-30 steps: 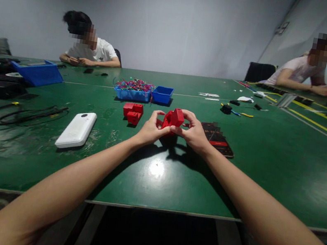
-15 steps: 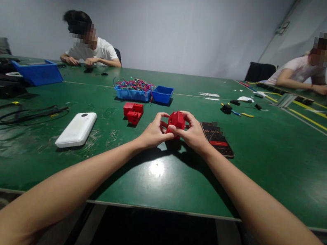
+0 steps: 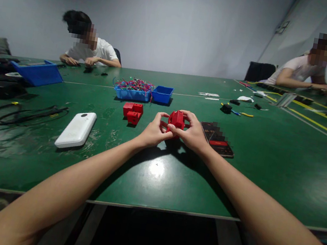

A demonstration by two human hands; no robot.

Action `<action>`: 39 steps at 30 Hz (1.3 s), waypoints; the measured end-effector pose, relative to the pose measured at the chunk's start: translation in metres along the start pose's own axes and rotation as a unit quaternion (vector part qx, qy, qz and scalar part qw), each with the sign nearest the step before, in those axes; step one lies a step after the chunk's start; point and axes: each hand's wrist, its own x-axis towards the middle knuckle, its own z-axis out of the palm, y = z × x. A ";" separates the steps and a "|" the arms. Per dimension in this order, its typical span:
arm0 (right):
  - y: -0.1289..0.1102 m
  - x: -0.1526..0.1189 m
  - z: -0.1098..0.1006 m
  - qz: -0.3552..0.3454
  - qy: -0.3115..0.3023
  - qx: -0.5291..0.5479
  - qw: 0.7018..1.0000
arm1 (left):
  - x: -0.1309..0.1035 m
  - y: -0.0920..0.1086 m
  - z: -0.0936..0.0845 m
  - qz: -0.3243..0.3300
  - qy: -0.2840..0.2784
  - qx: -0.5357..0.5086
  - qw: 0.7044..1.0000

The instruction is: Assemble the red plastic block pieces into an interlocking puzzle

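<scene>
Between my two hands is a red angular plastic piece, held a little above the green table. My left hand grips its left side, thumb low and fingers curled behind. From the right, my right hand closes on it, with the thumb across its lower front. The fingers cover much of the piece's lower part. Left of my hands lie more red blocks, touching each other on the table. A phone with a lit screen lies beside my right wrist.
A white power bank and black cables lie to the left. Beyond my hands stand a blue tray heaped with coloured wires and a smaller blue bin. Pliers lie farther right. Two people sit across the table.
The red piece has turned slightly between my fingers. Both hands stay in nearly the same place, and the things on the table have not moved.
</scene>
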 end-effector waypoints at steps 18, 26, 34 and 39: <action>-0.003 0.001 -0.002 0.020 -0.015 -0.009 1.000 | 0.000 0.002 -0.001 0.001 -0.018 -0.010 1.000; -0.002 0.004 -0.009 0.060 -0.115 0.114 0.985 | 0.002 0.002 -0.004 -0.019 -0.032 -0.051 0.998; -0.004 0.003 -0.013 0.103 -0.176 0.203 0.958 | 0.001 -0.001 -0.009 -0.021 -0.091 -0.103 0.990; -0.004 0.003 -0.013 0.076 -0.184 0.184 0.963 | -0.001 0.001 -0.012 -0.017 -0.119 -0.138 0.983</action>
